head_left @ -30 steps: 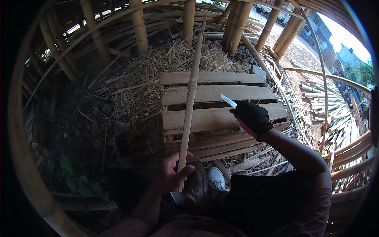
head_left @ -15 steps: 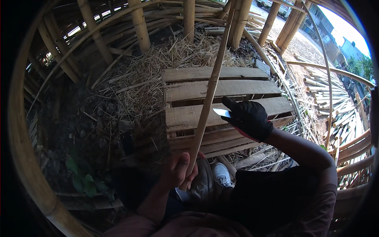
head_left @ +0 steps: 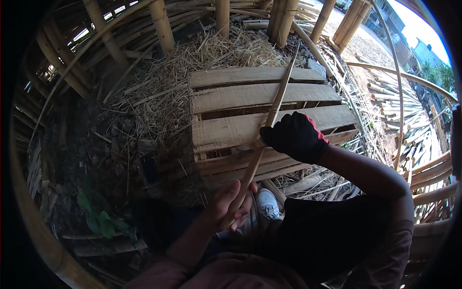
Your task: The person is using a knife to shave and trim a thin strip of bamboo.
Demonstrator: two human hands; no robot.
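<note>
My bare left hand (head_left: 228,204) is closed round the lower part of a long bamboo strip (head_left: 253,166). The strip slants up and away to the right, over a slatted wooden pallet (head_left: 226,130). Around the middle of the strip, my right hand (head_left: 297,138), in a black glove with red, is closed on a knife. Its pale, blurred blade (head_left: 249,145) crosses the strip. The glove covers the knife's handle, and I cannot tell how deep the edge sits in the bamboo.
Straw (head_left: 211,55) and scraps lie beyond and left of the pallet. Upright bamboo posts (head_left: 162,26) stand at the back. Many cut poles (head_left: 414,130) are piled at the right. A white shoe (head_left: 268,204) is below the pallet, and a leafy plant (head_left: 103,221) at lower left.
The knife has come left onto the strip, where its blade stood clear before. The strip's far end has tipped lower and to the right. My left hand keeps its hold.
</note>
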